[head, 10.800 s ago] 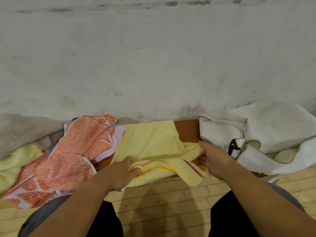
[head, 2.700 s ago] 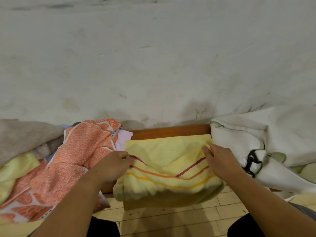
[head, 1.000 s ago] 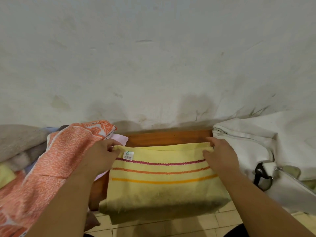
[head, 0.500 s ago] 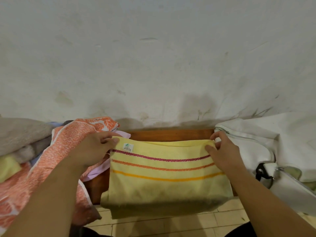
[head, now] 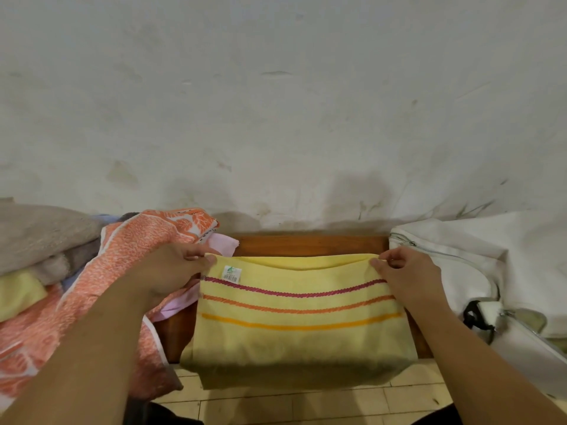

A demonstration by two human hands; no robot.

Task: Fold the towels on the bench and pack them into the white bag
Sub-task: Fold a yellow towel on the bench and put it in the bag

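Observation:
A yellow towel (head: 294, 329) with red, orange and yellow stripes and a small label lies folded on the wooden bench (head: 310, 245), its near edge hanging over the front. My left hand (head: 171, 271) pinches its far left corner. My right hand (head: 405, 274) pinches its far right corner. The white bag (head: 491, 259) lies at the right with its zip open; something pale green shows inside it.
A heap of unfolded towels fills the left: an orange patterned one (head: 122, 271), a lilac one (head: 221, 243), a grey-brown one (head: 36, 234) and a pale yellow one (head: 18, 292). A stained white wall (head: 276, 118) rises right behind the bench. Tiled floor (head: 291, 403) lies below.
Both hands have carried the towel's striped edge away from me to the far side, so the towel now lies folded in half with stripes and label on top.

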